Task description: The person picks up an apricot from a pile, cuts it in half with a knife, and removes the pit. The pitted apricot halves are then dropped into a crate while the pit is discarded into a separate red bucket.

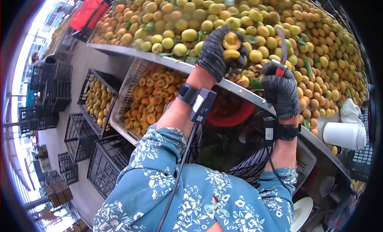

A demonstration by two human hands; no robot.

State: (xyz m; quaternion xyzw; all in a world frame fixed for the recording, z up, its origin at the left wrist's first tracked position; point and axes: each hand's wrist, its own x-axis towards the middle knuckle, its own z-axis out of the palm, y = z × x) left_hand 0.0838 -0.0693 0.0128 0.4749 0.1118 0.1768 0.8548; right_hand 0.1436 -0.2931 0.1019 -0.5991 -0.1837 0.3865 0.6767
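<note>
My left hand (pixel 212 53), in a dark grey knit glove, is closed around a cut apricot (pixel 232 41). The apricot's orange flesh faces up, opened into halves between thumb and fingers. My right hand (pixel 281 94), gloved the same way, grips a curved knife (pixel 283 48) by its red handle, the blade pointing away from me and apart from the fruit. Both hands are above the near edge of a metal table (pixel 155 59) heaped with whole yellow-green and orange apricots (pixel 255 32). Bits of cut fruit and leaves lie between the hands.
A white crate (pixel 119 108) of apricot halves stands below the table at left, beside a black crate (pixel 97 98) of whole apricots. More black crates (pixel 105 164) stand on the floor. A red basin (pixel 231 116) sits under the table edge. A white tub (pixel 344 135) is at right.
</note>
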